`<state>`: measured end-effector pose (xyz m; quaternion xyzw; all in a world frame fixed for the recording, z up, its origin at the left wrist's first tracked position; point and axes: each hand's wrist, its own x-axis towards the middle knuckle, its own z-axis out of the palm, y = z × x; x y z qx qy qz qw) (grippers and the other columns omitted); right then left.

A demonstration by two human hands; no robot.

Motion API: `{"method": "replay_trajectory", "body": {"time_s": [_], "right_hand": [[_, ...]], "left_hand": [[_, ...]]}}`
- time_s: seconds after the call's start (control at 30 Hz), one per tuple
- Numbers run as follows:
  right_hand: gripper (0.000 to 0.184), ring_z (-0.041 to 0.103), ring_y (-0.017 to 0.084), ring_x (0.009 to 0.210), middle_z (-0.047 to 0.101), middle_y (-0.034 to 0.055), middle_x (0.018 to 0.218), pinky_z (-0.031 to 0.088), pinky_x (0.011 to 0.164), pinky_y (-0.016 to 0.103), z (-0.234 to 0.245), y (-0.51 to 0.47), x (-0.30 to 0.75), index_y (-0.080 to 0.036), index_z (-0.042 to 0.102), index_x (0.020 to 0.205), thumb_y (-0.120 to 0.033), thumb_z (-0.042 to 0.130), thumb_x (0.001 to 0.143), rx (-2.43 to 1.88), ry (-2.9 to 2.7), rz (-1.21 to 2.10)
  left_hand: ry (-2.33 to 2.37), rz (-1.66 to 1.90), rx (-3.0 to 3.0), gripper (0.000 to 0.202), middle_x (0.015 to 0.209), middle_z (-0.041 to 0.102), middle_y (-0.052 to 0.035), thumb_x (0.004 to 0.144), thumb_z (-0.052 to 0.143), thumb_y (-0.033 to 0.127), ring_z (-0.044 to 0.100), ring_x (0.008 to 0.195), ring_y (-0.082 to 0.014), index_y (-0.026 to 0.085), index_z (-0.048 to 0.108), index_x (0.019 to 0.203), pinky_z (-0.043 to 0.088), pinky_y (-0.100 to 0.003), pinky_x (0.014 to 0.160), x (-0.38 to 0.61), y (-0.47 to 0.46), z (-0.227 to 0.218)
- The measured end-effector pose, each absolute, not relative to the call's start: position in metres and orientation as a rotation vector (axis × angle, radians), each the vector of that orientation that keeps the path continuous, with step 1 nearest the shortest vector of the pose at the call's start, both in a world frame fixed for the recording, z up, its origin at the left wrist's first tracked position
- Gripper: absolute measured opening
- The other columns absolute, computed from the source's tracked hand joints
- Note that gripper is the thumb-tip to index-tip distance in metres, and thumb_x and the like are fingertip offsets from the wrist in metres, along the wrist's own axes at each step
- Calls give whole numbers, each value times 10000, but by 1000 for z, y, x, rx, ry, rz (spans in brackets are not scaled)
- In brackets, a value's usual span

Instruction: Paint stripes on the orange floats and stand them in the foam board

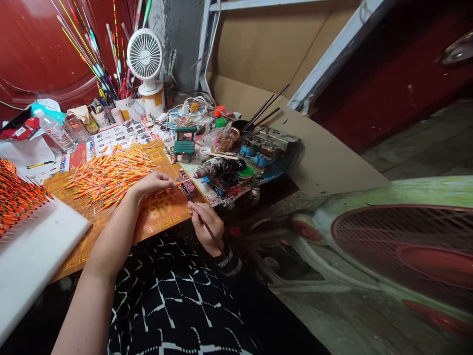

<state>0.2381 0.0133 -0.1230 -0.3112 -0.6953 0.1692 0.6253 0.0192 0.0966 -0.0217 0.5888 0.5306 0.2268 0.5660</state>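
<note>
My left hand (pixel 153 184) is pinched on a thin orange float stick (pixel 176 183), its tip resting at a small stained block (pixel 187 183) on the table edge. My right hand (pixel 207 224) grips a slim dark paintbrush (pixel 192 201), whose tip meets the stick near that block. A big heap of orange and yellow float sticks (pixel 107 175) lies on an orange sheet (pixel 162 217) just behind my left hand. More orange floats stand stuck in a white foam board (pixel 33 246) at the left.
Paint pots, lids and a spray can (pixel 212 167) crowd the table's right end. A small green bench (pixel 185 143), a white desk fan (pixel 145 55), cups of brushes and rods (pixel 121 103) and a plastic bottle (pixel 55 130) stand behind. A large green floor fan (pixel 399 246) sits at right.
</note>
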Motion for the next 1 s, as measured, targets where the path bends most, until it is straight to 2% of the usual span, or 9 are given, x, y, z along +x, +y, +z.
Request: {"method": "replay_trajectory", "body": {"time_s": [0.13,0.37,0.63,0.87,1.0], "right_hand": [[342,714,209,969,742,92,1075,612,863,377,-123,13,238,-250,690,1277,-151,518,998,-733,-1616,392],[387,703,200,990,730,88,1094,597,892,369,-123,13,238,-254,670,1313,-105,524,987,-715,-1622,390],[336,711,200,975,737,96,1080,610,879,371,-122,13,237,-230,682,1279,-139,512,1004,-735,-1623,383],[313,713,198,925,741,93,1007,614,816,371,-116,4,231,-214,676,1253,-125,514,1001,-718,-1539,401],[324,700,204,932,736,85,1006,600,843,400,-111,-11,222,-220,662,1258,-99,529,989,-639,-1612,396]], "left_hand": [[1298,519,1375,375,570,619,-22,711,767,508,483,468,-88,134,743,725,297,-226,457,21,95,-18],[1257,522,1349,391,537,550,19,709,770,513,384,417,-44,127,707,705,204,-210,427,24,93,-14],[1242,513,1325,433,552,511,44,689,777,545,334,422,-35,125,674,706,178,-218,440,24,93,-13],[1205,537,1343,458,502,435,61,682,795,563,287,427,-37,132,638,656,136,-236,462,25,91,-12],[1185,564,1346,489,479,375,75,651,818,577,258,426,-37,146,593,603,120,-247,464,25,91,-14]]}}
